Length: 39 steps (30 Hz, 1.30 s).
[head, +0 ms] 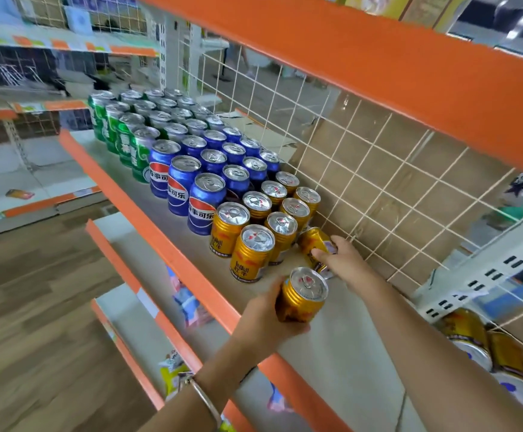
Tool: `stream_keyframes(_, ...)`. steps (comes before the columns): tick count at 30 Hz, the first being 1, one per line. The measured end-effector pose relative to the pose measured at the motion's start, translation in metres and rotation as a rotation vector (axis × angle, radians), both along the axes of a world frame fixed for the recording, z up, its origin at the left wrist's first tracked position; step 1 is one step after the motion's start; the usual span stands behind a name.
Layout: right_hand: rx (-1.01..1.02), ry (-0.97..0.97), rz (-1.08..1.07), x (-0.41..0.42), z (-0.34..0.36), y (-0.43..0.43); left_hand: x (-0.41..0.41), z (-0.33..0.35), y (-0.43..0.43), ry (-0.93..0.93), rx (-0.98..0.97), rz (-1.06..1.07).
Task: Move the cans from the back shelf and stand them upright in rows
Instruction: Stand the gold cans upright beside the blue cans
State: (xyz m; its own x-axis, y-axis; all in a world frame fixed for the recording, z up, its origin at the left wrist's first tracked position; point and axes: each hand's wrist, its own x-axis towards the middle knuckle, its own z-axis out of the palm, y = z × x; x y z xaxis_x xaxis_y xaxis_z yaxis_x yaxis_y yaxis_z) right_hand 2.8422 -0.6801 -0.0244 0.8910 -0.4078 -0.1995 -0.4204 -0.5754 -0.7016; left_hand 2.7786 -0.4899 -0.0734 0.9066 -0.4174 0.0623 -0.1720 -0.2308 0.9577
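Two hands are working at an orange-edged shop shelf [332, 332], where drink cans are standing in neat rows: green cans [129, 141] farthest away, blue cans [185, 182] in the middle, and standing gold cans [252, 252] nearest the person. The left hand [263, 316], with a metal bracelet [204, 397] at its wrist, is curling its fingers round an upright gold can [305, 296], holding it near the shelf's front edge, just beside the last standing gold cans. The right hand [346, 260] is reaching deeper, towards the wire mesh [378, 169] at the back of the shelf, and is gripping a tipped gold can [314, 243] with fingers wrapped over its side. This tipped can is leaning rather than standing, its long axis slanting away from vertical, and it is sitting just behind the gold rows, close to the mesh; the hand is hiding which end is up. It is lying beyond and slightly left of the upright can, so the right hand is the nearer one for setting it straight. Beyond the mesh, lower right, more gold cans [469, 341] are lying on their sides, waiting to be moved. The free shelf space is lying to the right of the gold rows.
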Motion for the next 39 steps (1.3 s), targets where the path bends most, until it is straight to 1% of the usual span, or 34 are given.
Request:
stream_keyframes(3,-0.205,0.161,0.111,0.013,0.013,-0.005,0.0,-0.001,-0.001,-0.009,0.018,-0.004)
stream_keyframes(7,-0.593,0.371,0.248,0.026,0.02,0.007,0.0,0.0,-0.001,0.0,0.014,-0.007)
stream_keyframes(8,-0.617,0.383,0.252,0.029,0.019,0.01,0.0,0.0,-0.001,0.008,0.011,-0.008)
stream_keyframes(9,-0.552,0.378,0.243,0.031,0.02,0.011,0.001,0.0,0.0,0.015,0.009,-0.008)
stream_keyframes(12,-0.149,0.329,0.155,0.026,0.025,-0.002,0.001,0.0,0.001,0.021,0.016,0.002)
stream_keyframes(14,0.049,0.258,0.095,0.019,0.022,-0.018,0.001,0.001,0.001,0.018,0.016,0.003)
stream_keyframes(17,0.217,0.145,-0.002,0.01,0.016,-0.035,0.003,0.001,-0.001,0.023,0.029,-0.006)
stream_keyframes(20,0.306,0.043,-0.051,0.003,0.007,-0.042,0.004,0.0,-0.003,0.042,0.03,-0.017)
stream_keyframes(21,0.304,-0.015,-0.057,0.002,0.001,-0.043,0.004,-0.001,-0.003,0.046,0.032,-0.018)
stream_keyframes(24,0.208,-0.207,-0.118,0.0,-0.019,-0.037,0.004,0.001,-0.003,0.043,0.03,-0.012)
stream_keyframes(26,0.18,-0.28,-0.19,0.002,-0.027,-0.028,0.004,0.001,-0.004,0.042,0.027,-0.009)
stream_keyframes(27,0.126,-0.291,-0.213,0.004,-0.028,-0.025,0.004,0.001,-0.004,0.045,0.022,-0.006)
stream_keyframes(29,-0.09,-0.286,-0.214,0.012,-0.029,-0.024,0.004,0.001,-0.003,0.054,0.006,-0.004)
stream_keyframes(30,-0.165,-0.29,-0.201,0.016,-0.026,-0.024,0.004,0.001,-0.003,0.052,0.002,-0.004)
stream_keyframes(31,-0.169,-0.279,-0.196,0.02,-0.024,-0.024,0.005,0.001,-0.003,0.049,0.0,-0.005)
stream_keyframes(33,-0.082,-0.225,-0.198,0.025,-0.021,-0.025,0.005,0.001,-0.002,0.05,-0.001,-0.005)
stream_keyframes(35,-0.085,-0.185,-0.187,0.024,-0.025,-0.024,0.005,0.0,-0.003,0.049,-0.001,-0.005)
stream_keyframes(39,-0.125,-0.258,-0.192,0.023,-0.036,-0.019,0.006,0.0,-0.003,0.046,-0.003,-0.003)
